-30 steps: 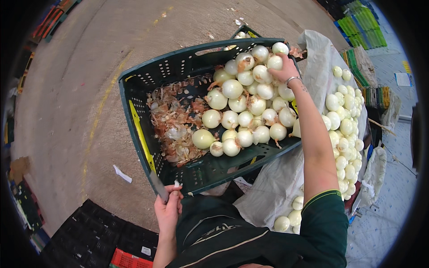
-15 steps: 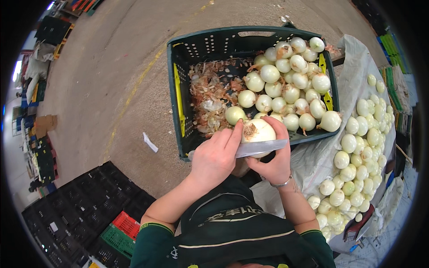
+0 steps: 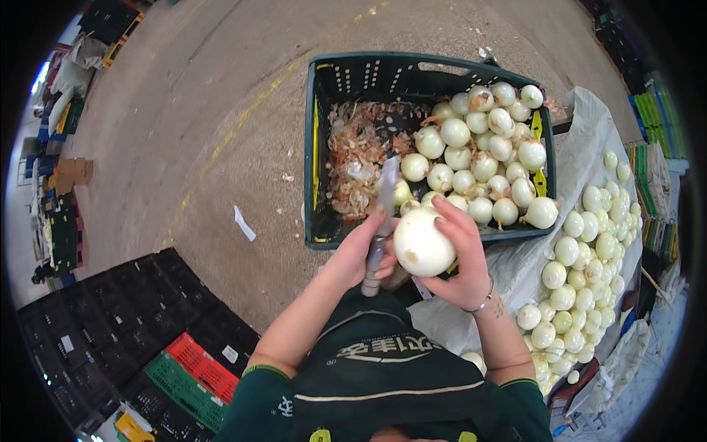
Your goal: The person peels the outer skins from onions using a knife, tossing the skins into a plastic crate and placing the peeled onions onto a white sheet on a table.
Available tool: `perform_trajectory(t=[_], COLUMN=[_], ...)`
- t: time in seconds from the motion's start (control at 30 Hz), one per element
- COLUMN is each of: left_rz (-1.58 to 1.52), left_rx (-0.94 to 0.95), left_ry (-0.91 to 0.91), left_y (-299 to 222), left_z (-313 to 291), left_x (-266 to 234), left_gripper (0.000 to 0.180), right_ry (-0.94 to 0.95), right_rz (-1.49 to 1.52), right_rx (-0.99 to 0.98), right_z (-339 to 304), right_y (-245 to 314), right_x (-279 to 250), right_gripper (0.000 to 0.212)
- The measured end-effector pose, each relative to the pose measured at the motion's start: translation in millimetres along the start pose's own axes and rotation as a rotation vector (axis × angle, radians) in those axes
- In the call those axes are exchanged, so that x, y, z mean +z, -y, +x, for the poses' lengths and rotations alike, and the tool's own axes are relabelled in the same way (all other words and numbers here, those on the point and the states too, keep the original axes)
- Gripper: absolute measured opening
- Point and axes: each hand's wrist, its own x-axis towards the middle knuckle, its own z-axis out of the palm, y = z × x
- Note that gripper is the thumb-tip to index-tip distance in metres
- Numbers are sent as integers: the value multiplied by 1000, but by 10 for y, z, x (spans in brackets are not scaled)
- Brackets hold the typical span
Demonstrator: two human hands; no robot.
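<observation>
A knife with a grey handle is in my left hand; its blade points up and away over the near side of the crate. My right hand grips a large peeled white onion, fingers over its top and right side. The onion's pale round end faces me, beside the knife and apart from the blade. Just beyond both hands stands a dark green crate. Several onions fill its right part, and brown papery skins lie in its left part.
On the right, many peeled onions lie on a white plastic sheet. Black crates stand at the lower left, with a red crate and a green crate there. A white scrap is on the concrete floor.
The blade, which lay across the onion, has swung away and now points upward. The onion has turned, showing a smooth end. My hands have come slightly nearer, and the view has shifted.
</observation>
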Motion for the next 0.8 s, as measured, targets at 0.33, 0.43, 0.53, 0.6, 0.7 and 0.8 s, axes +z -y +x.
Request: perform_trajectory(t=[0.33,0.43,0.53,0.6,0.7,0.8], left_rz=[1718,2091,2139,2108,1889,1578], left_rx=[943,846,996,1040,944,816], left_ry=[-297,-433,-422,-430,-719,-576], left_y=[20,25,36,25,214,343], left_z=[-34,-170,-102,-104,-333,-468], left_x=[62,345,449,165,-275,35], left_gripper=[45,48,51,54,53,38], right_ry=[-326,-233,-207,-195,-264,-326], right_rz=[1061,837,687,528,216,119], right_rx=[721,630,485,415,230,158], right_z=[-327,-219,-270,-314,-412,-355], right_y=[-435,-169,-83,-54,-92,-141], right_x=[516,395,387,323,226,136], right_gripper=[81,92,93,93,88,85])
